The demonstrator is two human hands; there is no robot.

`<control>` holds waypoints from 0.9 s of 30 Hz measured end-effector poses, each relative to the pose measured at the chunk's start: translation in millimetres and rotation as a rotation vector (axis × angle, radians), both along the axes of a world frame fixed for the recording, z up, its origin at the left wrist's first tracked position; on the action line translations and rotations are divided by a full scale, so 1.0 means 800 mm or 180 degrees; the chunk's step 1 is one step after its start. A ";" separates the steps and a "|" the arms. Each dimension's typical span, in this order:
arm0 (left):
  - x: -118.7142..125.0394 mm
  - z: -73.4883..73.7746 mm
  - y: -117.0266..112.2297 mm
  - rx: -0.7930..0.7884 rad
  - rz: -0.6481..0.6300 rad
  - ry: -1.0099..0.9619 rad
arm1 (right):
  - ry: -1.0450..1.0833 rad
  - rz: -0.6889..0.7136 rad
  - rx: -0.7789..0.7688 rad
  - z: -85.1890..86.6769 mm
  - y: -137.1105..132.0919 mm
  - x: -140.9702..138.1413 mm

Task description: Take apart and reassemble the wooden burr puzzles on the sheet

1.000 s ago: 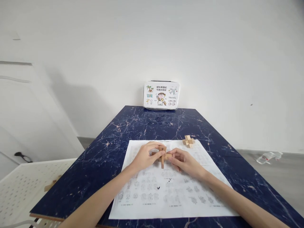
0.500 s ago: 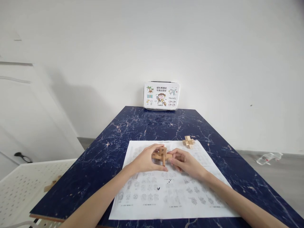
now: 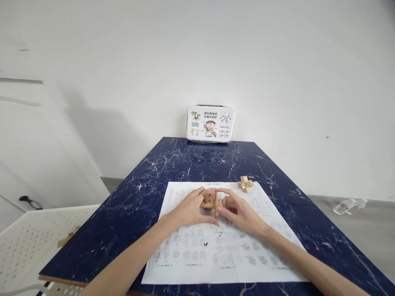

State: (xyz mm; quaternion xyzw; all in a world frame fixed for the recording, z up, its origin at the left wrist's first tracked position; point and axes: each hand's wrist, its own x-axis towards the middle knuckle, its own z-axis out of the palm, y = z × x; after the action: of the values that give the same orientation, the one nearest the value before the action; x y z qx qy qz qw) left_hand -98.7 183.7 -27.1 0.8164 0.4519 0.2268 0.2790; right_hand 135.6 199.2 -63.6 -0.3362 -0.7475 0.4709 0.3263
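Several joined wooden pieces form a small puzzle (image 3: 210,196), with a dark number marked on one face. My left hand (image 3: 193,207) curls round its left side, thumb below and fingers above. From the right, my right hand (image 3: 239,209) pinches a thin upright piece at the puzzle's right edge between thumb and index finger. Its other fingers are bent behind, partly hidden. Both hands are just over a printed paper sheet (image 3: 222,263) with rows of small line drawings. A second, lighter wooden burr puzzle (image 3: 245,184) rests at the sheet's upper right corner.
The sheet lies on a dark blue marbled table (image 3: 197,160). A white case with cartoon prints (image 3: 210,124) stands at the far edge against the wall. To the left is a white perforated surface (image 3: 24,234) with a wooden piece; clear plastic (image 3: 348,206) lies on the floor at right.
My right hand has shifted its grip, its index finger now reaching over the top of the thin piece. The puzzle has turned slightly in the hands, and its horizontal bar looks different.
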 end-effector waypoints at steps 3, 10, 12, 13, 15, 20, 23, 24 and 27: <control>-0.002 -0.001 0.001 0.0144 -0.0020 0.0065 | -0.0323 -0.0175 0.0406 0.003 0.000 0.001; -0.001 -0.017 0.010 0.0418 0.0147 0.0359 | -0.0525 -0.0295 0.0711 0.002 0.007 0.005; -0.001 -0.020 0.012 0.0468 0.0115 0.0302 | -0.0538 -0.0331 0.0748 0.002 0.007 0.005; -0.001 -0.020 0.013 0.0488 0.0086 0.0259 | -0.0540 -0.0349 0.0756 0.003 0.007 0.005; -0.002 -0.020 0.012 0.0514 0.0026 0.0194 | -0.0544 -0.0363 0.0753 0.005 0.006 0.005; -0.003 -0.016 0.007 0.0521 -0.0097 0.0097 | -0.0578 -0.0022 0.0882 0.013 0.005 0.006; -0.001 -0.016 0.005 0.0538 -0.0103 0.0095 | -0.0665 0.0072 0.0921 0.015 0.005 0.007; 0.000 -0.015 0.004 0.0541 -0.0115 0.0100 | -0.0688 0.0052 0.0925 0.015 0.005 0.006; 0.002 -0.014 0.003 0.0538 -0.0202 0.0097 | -0.0719 -0.0046 0.0920 0.013 0.004 0.003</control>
State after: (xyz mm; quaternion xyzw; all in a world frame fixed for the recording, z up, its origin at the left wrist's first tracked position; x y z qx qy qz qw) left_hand -96.9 186.1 -37.9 0.8543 0.4092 0.2428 0.2092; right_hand 138.4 202.2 -53.1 -0.3419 -0.8368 0.3155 0.2886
